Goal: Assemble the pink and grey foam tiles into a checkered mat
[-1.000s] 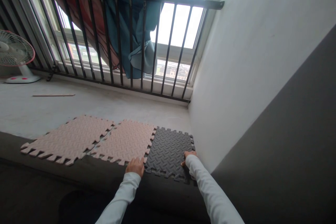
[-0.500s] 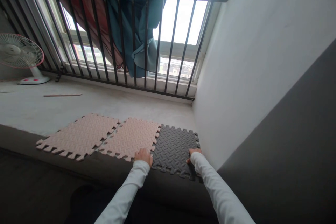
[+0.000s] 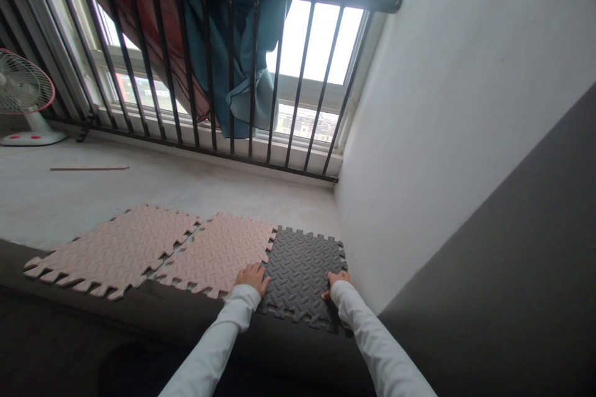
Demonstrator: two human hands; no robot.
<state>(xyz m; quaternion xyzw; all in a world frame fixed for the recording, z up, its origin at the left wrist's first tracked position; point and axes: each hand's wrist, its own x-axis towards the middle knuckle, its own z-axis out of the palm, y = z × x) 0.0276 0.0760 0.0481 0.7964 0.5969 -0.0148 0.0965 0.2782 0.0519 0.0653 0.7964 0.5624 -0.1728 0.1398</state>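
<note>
Three foam puzzle mat tiles with a raised tread pattern lie in a row on the ledge. My left hand (image 3: 252, 278) presses down at the seam between the middle pink tile (image 3: 223, 242) and the dark grey tile (image 3: 302, 273). Its fingers lie over the pink edge, with the thumb toward the grey one. On the grey tile's right side, my right hand (image 3: 336, 284) has its fingers bent around the edge; their undersides are hidden. The left pink tile (image 3: 125, 245) lies beside the middle one, with a narrow gap between them.
A white wall (image 3: 419, 136) rises close to the right of the grey tile. Behind the ledge (image 3: 186, 177) stands a black metal railing (image 3: 212, 68) before a curtained window. A fan (image 3: 28, 99) and a thin stick (image 3: 88, 168) are at the left. The ledge's front edge drops into shadow.
The view has shifted, so the tiles and railing appear further left. Both hands remain at the grey tile's two sides, and the left hand's fingers look slightly more spread.
</note>
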